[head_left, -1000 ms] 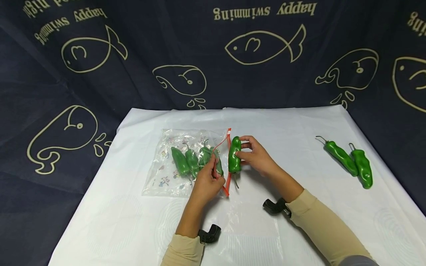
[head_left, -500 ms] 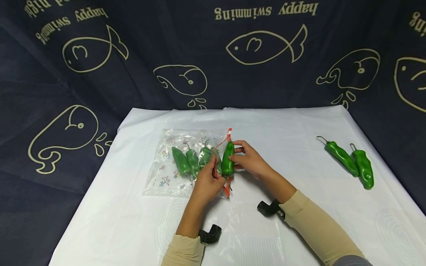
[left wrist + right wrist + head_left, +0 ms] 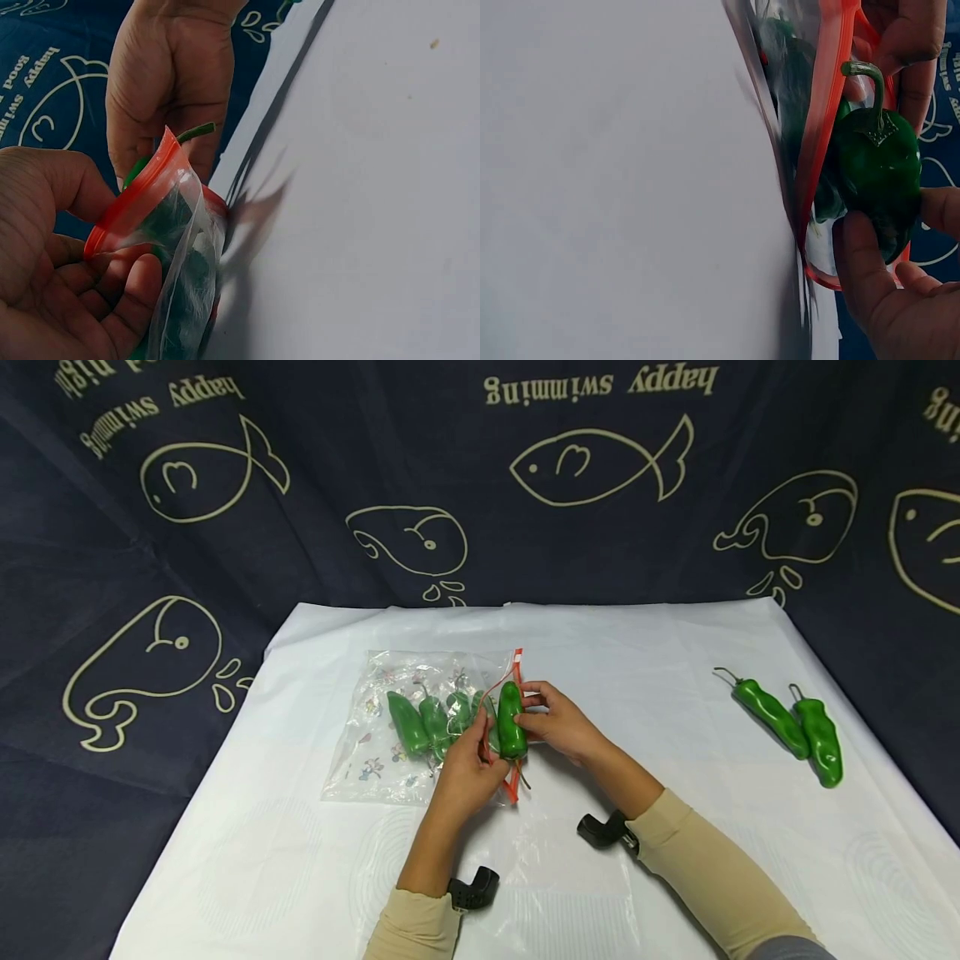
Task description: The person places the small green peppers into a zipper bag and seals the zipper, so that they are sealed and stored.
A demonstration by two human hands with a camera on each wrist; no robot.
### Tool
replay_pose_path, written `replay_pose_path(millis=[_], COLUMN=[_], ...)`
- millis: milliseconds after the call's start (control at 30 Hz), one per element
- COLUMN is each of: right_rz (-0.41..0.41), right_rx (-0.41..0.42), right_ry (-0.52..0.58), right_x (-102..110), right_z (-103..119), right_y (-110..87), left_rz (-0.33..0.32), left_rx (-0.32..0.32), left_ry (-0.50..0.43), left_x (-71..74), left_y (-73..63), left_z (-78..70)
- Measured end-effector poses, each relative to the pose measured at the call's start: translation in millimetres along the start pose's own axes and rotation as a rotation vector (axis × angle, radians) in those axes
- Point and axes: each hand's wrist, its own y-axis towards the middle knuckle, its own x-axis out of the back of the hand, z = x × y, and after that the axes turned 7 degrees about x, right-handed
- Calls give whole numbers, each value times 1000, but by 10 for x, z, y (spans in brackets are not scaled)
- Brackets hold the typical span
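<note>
A clear zip bag point(image 3: 352, 760) with a red seal lies on the table, several green peppers point(image 3: 406, 724) showing through its plastic. My left hand point(image 3: 467, 777) pinches the bag's upper lip by the red strip, and the mouth gapes toward the right. Between thumb and fingers, my right hand point(image 3: 558, 722) holds another green pepper point(image 3: 512, 722) at that mouth, its stem end toward me. In the right wrist view this pepper point(image 3: 877, 165) overlaps the opening inside the red rim point(image 3: 826, 112), and its curved stem points up. The left wrist view shows the red edge point(image 3: 135, 195) between left thumb and fingers.
Two more green peppers point(image 3: 771, 717) lie side by side on the right of the white-covered table point(image 3: 637, 643). A dark curtain point(image 3: 480, 468) with fish drawings hangs behind. Black camera mounts point(image 3: 474, 888) sit at both wrists.
My right hand has moved left and slightly toward me, bringing its pepper from beside the bag to the open mouth. The left hand has stayed at the bag's lip.
</note>
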Motion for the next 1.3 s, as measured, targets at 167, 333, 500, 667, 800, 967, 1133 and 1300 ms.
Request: replay_pose_path(millis=[167, 333, 500, 667, 800, 967, 1133, 1300], right_rz=[-4, 6, 17, 14, 12, 10, 2, -1], right_rx=[-23, -39, -51, -75, -82, -76, -88, -96], right_ry=[-78, -134, -128, -98, -78, -62, -43, -28], right_x=[21, 42, 42, 35, 32, 30, 28, 25], right_z=[3, 8, 2, 29, 53, 77, 76, 71], right_y=[2, -18, -24, -15, -7, -6, -5, -1], left_rz=[0, 3, 4, 5, 10, 9, 2, 0], left_rx=[6, 7, -1, -9, 3, 17, 12, 14], left_ry=[5, 4, 2, -6, -20, -13, -16, -47], left_x=[-4, -2, -1, -5, -7, -15, -20, -24], left_y=[-5, -12, -15, -14, -14, -16, -12, -7], left_z=[-6, -10, -5, -1, -2, 1, 3, 4])
